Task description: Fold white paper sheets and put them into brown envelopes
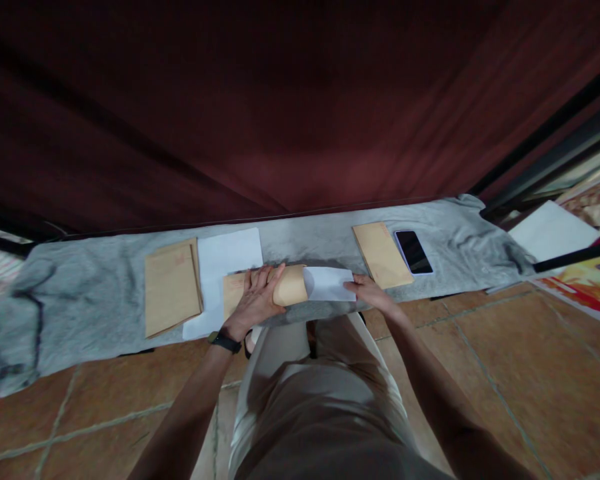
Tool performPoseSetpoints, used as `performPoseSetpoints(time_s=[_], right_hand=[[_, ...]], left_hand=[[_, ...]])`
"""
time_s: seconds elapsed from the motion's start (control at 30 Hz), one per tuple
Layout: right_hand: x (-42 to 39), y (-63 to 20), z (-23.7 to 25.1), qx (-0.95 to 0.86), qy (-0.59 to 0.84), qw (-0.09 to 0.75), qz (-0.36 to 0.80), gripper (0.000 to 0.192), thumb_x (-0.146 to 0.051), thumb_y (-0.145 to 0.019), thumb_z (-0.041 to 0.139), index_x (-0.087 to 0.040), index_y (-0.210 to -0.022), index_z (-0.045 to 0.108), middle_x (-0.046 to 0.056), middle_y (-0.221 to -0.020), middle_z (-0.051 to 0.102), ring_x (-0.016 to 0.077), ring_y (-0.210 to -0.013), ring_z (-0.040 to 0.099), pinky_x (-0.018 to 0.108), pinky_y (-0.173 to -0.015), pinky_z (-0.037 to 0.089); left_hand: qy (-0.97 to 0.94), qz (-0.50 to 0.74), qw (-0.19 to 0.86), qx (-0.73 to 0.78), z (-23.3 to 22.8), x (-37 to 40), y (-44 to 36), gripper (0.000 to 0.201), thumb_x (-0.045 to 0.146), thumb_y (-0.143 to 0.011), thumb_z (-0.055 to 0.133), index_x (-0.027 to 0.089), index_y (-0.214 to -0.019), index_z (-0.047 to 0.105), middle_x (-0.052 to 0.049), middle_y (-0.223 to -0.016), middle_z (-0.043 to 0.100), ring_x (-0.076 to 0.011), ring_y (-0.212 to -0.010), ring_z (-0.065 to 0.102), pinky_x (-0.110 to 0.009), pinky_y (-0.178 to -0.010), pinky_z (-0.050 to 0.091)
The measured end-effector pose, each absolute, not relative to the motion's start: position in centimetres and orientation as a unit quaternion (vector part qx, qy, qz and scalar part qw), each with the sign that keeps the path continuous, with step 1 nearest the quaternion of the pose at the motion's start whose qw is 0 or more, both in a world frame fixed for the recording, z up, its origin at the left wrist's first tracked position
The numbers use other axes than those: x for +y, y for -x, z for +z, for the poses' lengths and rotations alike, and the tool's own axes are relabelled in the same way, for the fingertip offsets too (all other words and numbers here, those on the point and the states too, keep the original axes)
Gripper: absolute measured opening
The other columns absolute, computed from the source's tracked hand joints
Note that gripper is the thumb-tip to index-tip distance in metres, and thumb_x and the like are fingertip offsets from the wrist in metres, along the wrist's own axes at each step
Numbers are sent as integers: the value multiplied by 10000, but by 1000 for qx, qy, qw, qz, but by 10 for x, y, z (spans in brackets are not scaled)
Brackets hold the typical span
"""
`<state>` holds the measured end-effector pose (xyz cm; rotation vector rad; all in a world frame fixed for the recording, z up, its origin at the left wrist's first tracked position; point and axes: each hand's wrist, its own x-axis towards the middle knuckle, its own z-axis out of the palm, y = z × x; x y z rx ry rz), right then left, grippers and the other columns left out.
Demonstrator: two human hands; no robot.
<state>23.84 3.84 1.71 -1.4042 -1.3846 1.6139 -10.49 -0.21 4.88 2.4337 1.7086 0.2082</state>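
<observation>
My left hand (258, 298) grips a brown envelope (290, 287) lying on the grey cloth (95, 300), bowing its mouth open. My right hand (369, 291) holds a folded white sheet (330, 283) whose left end sits at the envelope's mouth. A dark watch is on my left wrist. A stack of brown envelopes (172, 287) lies to the left, partly over white paper (229, 260).
Another brown envelope (381, 254) and a black phone (413, 252) lie on the cloth to the right. A dark red curtain hangs behind. White paper (553, 231) and colourful printed material sit at the far right. Tiled floor lies below the cloth's front edge.
</observation>
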Motion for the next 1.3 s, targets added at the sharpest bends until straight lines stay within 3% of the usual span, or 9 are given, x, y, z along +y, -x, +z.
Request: performPoseSetpoints(time_s=[0.17,0.33,0.43,0.77,1.1,1.3], right_hand=[[37,-229,15,-540,521,286,596,202,-408,-722,702,-214,-769,731,-4,-605,632,151,-534,518,278,-526,421],[34,-218,16,-530,527,367,553,272,-432,-740,709,-242,-933,721,8,-827,713,194,-760,596,294,-665,480],[33,-216,16,-520,550,400,517,290,-499,-770,665,-230,-875,692,4,-788,682,182,-748,574,286,-666,455],[30,-207,15,-517,558,384,523,416,-634,-752,668,-218,-740,686,1,-654,618,172,-643,532,284,-581,394],[20,-175,11,-544,557,392,490,490,-634,-797,607,-211,-560,543,-41,-525,431,112,-523,372,275,-514,264],[20,-162,12,-576,552,390,459,454,-517,-848,604,-215,-516,530,-30,-531,473,126,-544,447,274,-547,318]], left_hand=[[-816,68,89,567,50,-2,105,1198,407,-681,829,251,-1632,119,-199,-1573,373,-407,-1478,328,-647,-1219,129],[-811,67,96,574,52,-1,104,1192,411,-666,835,259,-1628,148,-196,-1572,376,-423,-1472,333,-655,-1216,131],[-812,70,94,571,52,-1,104,1188,422,-667,836,257,-1627,155,-193,-1572,375,-425,-1470,333,-656,-1219,122],[-824,66,83,556,57,-2,99,1182,386,-672,837,247,-1627,154,-203,-1586,350,-410,-1501,287,-641,-1229,88],[-836,52,80,540,58,-1,92,1182,399,-669,840,229,-1627,168,-216,-1589,355,-411,-1512,270,-649,-1226,102],[-835,57,87,541,59,-1,89,1174,380,-665,847,222,-1622,187,-217,-1587,364,-416,-1511,280,-643,-1225,133]])
